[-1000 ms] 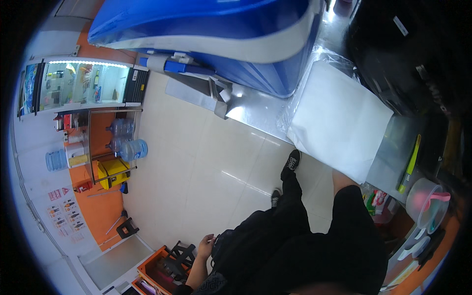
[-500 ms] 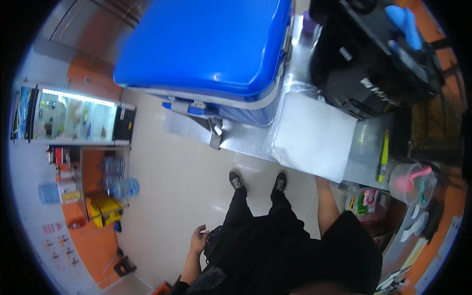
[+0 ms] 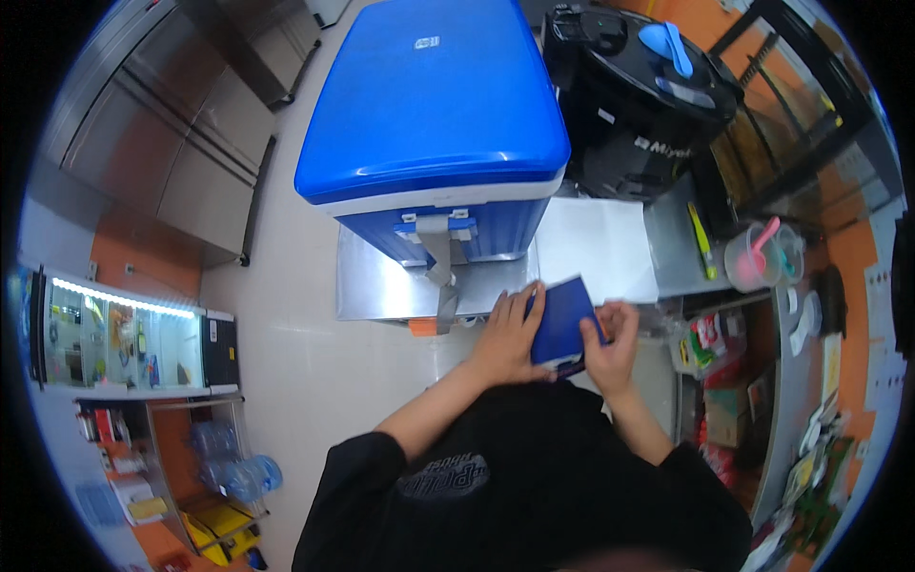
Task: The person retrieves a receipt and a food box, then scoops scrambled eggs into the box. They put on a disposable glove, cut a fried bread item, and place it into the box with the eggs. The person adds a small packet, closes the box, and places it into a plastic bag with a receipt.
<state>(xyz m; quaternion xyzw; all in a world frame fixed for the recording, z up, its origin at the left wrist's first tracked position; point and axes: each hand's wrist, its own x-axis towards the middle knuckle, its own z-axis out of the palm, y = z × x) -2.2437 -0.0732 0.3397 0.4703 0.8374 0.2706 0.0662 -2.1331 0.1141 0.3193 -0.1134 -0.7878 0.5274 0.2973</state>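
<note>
Fingers (image 3: 522, 307) of the left hand (image 3: 507, 336) lie flat and close together along the left face of a dark blue pad (image 3: 562, 319), while the right hand (image 3: 610, 345) curls narrow around its right edge, thumb and fingertips pinching it. Both hands hold the pad, tilted, just off the front edge of the steel bench (image 3: 381, 286), close to the person's black shirt (image 3: 534, 477).

On the bench, a big blue cooler (image 3: 429, 105) with a white band under its lid fills the left and middle; a small pale label sits near the lid's far edge, and a grey latch hangs down its front to the bench's front edge. Bare steel shows only in a strip in front of the cooler, at the front left corner. A white sheet (image 3: 596, 248) covers the bench right of the cooler, just beyond the pad. Behind the sheet stands a black cooker (image 3: 639, 86) with a light blue scoop (image 3: 667, 43) on its lid and a white mark on its side.

At the bench's right end stands a clear cup (image 3: 753, 257) with pink and teal tools, a yellow-green stick (image 3: 701, 243) beside it. Coloured packets (image 3: 705, 338) crowd the shelf below.

Left of the bench the pale floor (image 3: 286, 362) is open up to the steel cabinets (image 3: 162, 133) and a lit display fridge (image 3: 114, 329).
</note>
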